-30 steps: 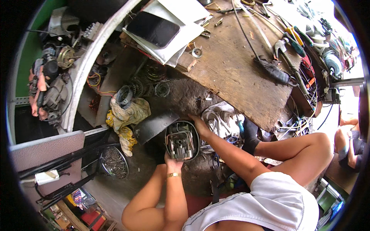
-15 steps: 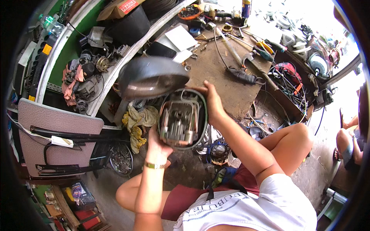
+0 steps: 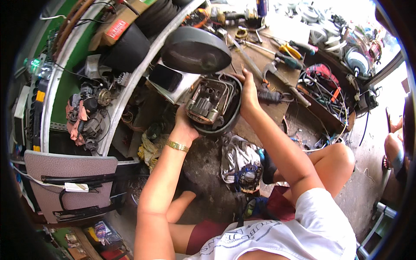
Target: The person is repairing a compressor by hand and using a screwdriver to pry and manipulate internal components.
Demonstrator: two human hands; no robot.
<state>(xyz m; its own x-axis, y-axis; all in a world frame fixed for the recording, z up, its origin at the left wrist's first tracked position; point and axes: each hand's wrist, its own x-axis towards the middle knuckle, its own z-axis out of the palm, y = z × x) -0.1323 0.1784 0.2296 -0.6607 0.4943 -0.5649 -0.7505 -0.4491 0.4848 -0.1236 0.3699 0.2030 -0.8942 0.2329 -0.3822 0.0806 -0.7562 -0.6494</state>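
Note:
Between my two hands is an open compressor (image 3: 210, 104), its round black shell tilted. A metal motor block with bent copper-coloured tubes shows inside. My left hand (image 3: 185, 123) grips the near left side of the shell, its fingers partly hidden underneath. Against the right wall of the shell lies my right hand (image 3: 248, 94), its thumb pointing up along the rim. Just beyond the shell is a black domed cover (image 3: 195, 50); what supports it cannot be seen.
A workbench (image 3: 260, 110) ahead carries a hammer (image 3: 281, 76), screwdrivers and pliers. Cables fill a wooden box (image 3: 320, 112) on the right. A motor coil (image 3: 248, 175) lies on cloth near my legs. Old parts crowd the left shelf (image 3: 93, 112). Another person's leg (image 3: 393, 149) shows far right.
The compressor has moved up and away from me and tilted, so its motor block shows more from the side. The domed cover has shifted farther away and to the right. My view has turned slightly.

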